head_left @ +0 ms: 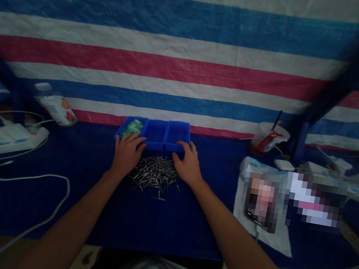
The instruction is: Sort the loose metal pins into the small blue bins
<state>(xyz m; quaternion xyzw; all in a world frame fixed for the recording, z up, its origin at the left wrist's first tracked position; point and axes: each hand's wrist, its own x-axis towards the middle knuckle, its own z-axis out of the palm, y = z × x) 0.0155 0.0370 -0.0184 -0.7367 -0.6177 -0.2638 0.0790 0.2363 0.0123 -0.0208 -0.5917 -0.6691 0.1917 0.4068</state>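
Three joined blue bins stand in a row at the back of the blue table. Small green pieces, whose kind I cannot make out, lie in the left bin; the middle and right bins show bare insides. My left hand rests its spread fingers on the front left corner of the row. At the front right corner, my right hand touches the right bin with fingers apart. Between my hands, in front of the bins, lies a loose pile of thin, nail-like metal pins.
A bottle and a power strip with white cables are on the left. To the right stand a plastic cup with a straw and a white plastic bag under a partly blurred item. A striped tarp hangs behind the table.
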